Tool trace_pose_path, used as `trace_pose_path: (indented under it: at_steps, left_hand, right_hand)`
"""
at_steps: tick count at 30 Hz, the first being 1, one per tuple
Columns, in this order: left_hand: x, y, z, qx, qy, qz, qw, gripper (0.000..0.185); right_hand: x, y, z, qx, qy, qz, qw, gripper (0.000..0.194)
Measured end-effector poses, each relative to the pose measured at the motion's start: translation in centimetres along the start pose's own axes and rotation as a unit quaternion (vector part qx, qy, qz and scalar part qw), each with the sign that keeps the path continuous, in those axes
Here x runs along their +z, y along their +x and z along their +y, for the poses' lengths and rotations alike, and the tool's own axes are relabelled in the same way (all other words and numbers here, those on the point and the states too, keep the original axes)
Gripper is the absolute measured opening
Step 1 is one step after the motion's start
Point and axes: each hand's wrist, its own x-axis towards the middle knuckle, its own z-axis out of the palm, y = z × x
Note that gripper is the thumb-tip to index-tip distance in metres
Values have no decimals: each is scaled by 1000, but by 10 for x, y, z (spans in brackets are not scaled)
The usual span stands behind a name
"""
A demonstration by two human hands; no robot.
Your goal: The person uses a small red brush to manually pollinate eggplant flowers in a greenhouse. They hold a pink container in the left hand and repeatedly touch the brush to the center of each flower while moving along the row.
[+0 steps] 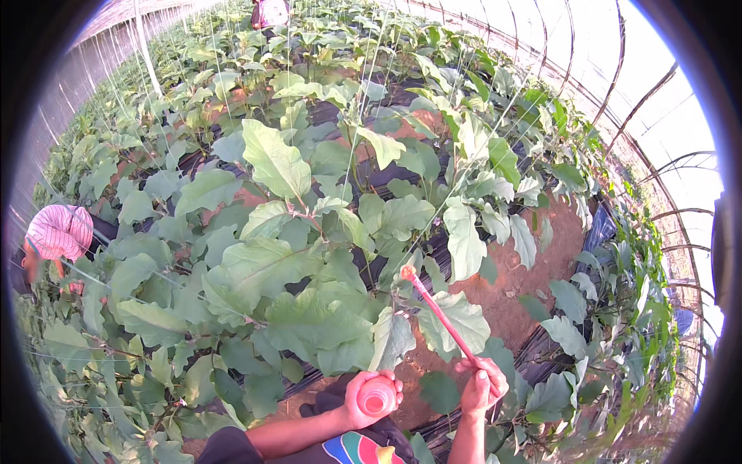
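Observation:
My left hand (355, 400) is wrapped around a small open-mouthed plastic bottle (378, 399), held in front of my body. Pinkish-red colour shows at its round mouth and inside. Between the thumb and fingers of my right hand (483, 385) is a thin pink-red stick (443, 319). It points up and to the left, and its tip (408, 272) is thicker, orange-red and rough. The tip is over eggplant leaves (455, 325), near a plant stem; whether it touches anything I cannot tell.
Rows of leafy eggplant plants (278, 267) surround me, with bare soil (510, 284) and black plastic mulch (542, 359) at right. Support strings (356, 124) run up from the plants. One person bends at left (61, 232); another stands far back (272, 13). Greenhouse hoops (643, 104) curve along the right.

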Motion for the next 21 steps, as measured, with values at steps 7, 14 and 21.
trace_pose_path:
  at_steps: [7, 14, 21]
  left_hand:
    - [18, 67, 14, 8, -33, 36, 999, 34]
    - [30, 110, 17, -12, -22, 40, 999, 36]
    - [46, 144, 6, 47, -26, 51, 997, 33]
  right_hand:
    - [-17, 65, 23, 37, 30, -75, 996, 22]
    - [-79, 83, 36, 84, 109, 17, 990, 20]
    - [-137, 105, 75, 162, 116, 38, 979, 20]
